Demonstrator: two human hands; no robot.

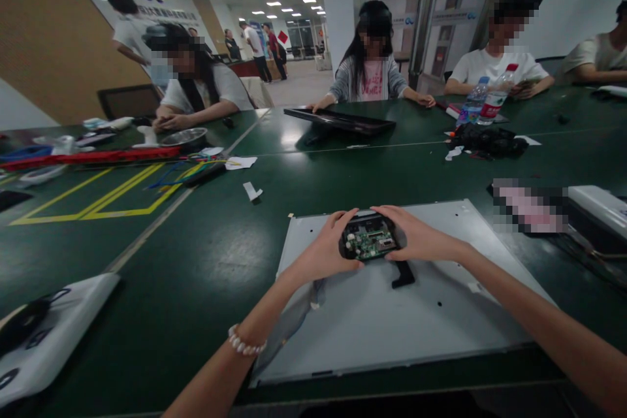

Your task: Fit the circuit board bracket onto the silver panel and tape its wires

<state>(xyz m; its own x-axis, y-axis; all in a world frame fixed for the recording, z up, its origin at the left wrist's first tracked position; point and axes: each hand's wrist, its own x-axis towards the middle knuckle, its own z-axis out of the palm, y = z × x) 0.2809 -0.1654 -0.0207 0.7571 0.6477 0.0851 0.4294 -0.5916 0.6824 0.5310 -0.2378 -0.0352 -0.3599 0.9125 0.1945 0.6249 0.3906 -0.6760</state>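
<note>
Between my two hands is a black housing with a green circuit board (371,241) showing inside it. My left hand (329,248) grips its left end, fingers over the far edge and thumb at the near edge. The right end is held the same way by my right hand (416,235). Under it lies a large pale metal panel (392,320), flat on the table in front of me. A black L-shaped piece (404,274) sticks out below the housing near my right thumb. Grey ribbon-like cable (298,320) runs from below my left wrist across the panel.
The dark green table (215,261) carries a white device (53,339) at near left and a phone (529,209) at right. Two bottles (492,101) stand near a black bundle (490,140). Across the table, a person holds a dark flat panel (340,121). Tools and wires lie at far left.
</note>
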